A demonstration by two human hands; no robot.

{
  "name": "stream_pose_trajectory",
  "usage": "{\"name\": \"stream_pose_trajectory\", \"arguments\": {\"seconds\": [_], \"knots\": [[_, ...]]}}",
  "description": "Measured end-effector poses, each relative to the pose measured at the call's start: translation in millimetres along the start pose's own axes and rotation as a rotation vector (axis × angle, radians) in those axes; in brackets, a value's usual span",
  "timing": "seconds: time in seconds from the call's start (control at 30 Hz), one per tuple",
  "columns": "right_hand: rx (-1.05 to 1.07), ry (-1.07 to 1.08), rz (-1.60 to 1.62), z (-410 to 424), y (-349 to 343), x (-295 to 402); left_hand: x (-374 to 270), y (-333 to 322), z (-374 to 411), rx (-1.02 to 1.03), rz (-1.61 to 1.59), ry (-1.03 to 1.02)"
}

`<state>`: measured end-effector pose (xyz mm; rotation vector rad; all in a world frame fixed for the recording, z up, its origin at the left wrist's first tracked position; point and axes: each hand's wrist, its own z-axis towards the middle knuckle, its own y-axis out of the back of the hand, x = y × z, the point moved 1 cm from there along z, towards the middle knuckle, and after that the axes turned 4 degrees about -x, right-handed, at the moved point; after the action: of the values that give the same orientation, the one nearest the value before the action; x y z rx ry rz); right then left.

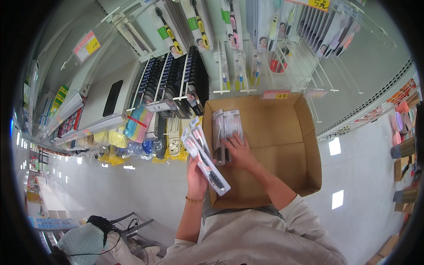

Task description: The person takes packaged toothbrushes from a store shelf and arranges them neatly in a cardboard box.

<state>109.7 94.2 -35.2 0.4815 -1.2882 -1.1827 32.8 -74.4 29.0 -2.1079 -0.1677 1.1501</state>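
My left hand (196,177) grips a few blister-packed toothbrushes (207,162) beside the left wall of a cardboard box (271,132). The front pack shows a black-handled brush through clear plastic. Inside the box, more packaged toothbrushes (233,122) lie side by side along its left wall. My right hand (241,152) reaches over the box's near side, its fingers resting on these packs. Its thumb and palm side are hidden, so a grasp cannot be confirmed. The rest of the box floor shows bare cardboard.
Wire display hooks (318,73) with price tags jut out above the box. Toothbrush packs (198,26) and black packs (172,76) hang from hooks. A black phone (113,98) lies on a white shelf at left. Behind, a chair-like frame (132,218) carries a bag and cables.
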Motion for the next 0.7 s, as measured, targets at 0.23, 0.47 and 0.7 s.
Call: {"name": "stream_pose_trajectory", "arguments": {"seconds": [0.23, 0.47, 0.7], "knots": [[-0.046, -0.002, 0.001, -1, 12, 4, 1, 0, -3, -0.017, 0.025, -0.001], [-0.022, -0.019, -0.068, -8, 1, -15, 5, 0, 1, -0.032, 0.058, 0.009], [0.087, -0.074, -0.017, -7, 12, -15, 7, 2, 4, -0.038, 0.056, 0.011]]}}
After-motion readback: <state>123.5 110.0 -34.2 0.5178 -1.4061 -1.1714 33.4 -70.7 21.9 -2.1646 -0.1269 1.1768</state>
